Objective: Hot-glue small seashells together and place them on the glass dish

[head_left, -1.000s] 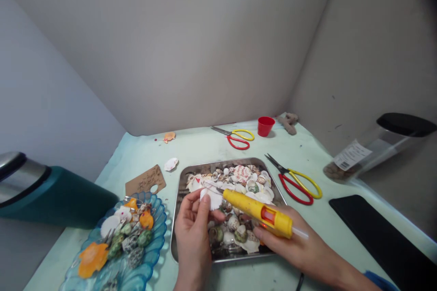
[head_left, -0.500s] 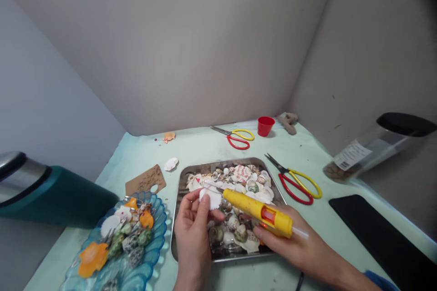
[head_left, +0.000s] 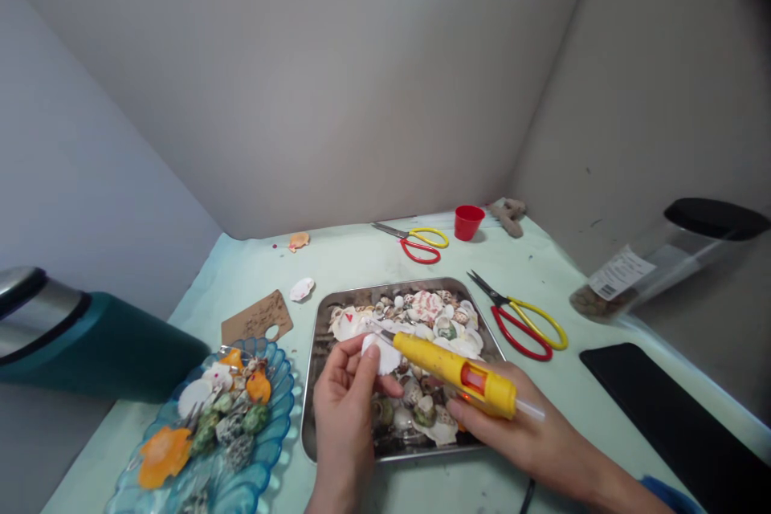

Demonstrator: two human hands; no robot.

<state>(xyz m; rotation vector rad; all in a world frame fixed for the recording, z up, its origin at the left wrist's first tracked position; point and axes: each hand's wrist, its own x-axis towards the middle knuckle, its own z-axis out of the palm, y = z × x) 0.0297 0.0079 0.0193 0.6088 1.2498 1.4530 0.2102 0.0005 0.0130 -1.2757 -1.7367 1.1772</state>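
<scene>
Between the thumb and fingers of my left hand is a white shell, its flat face turned up. My right hand is wrapped round a yellow hot glue gun, with a clear glue stick poking out of its back end. The nozzle points left and lies close to the shell's upper edge; whether it touches cannot be made out. Both hands are over a metal tray filled with many shells, white, spotted and spiral ones. The trigger fingers are partly hidden under the gun.
Left stand a blue scalloped dish of shells and a teal bottle. Behind lie a brown card, a white shell, scissors and a red cup. Rightward are more scissors, a clear jar and a black slab.
My left hand has shifted slightly right with the white shell, bringing its upper edge closer to the glue gun's nozzle. The glue gun has stayed nearly still.
</scene>
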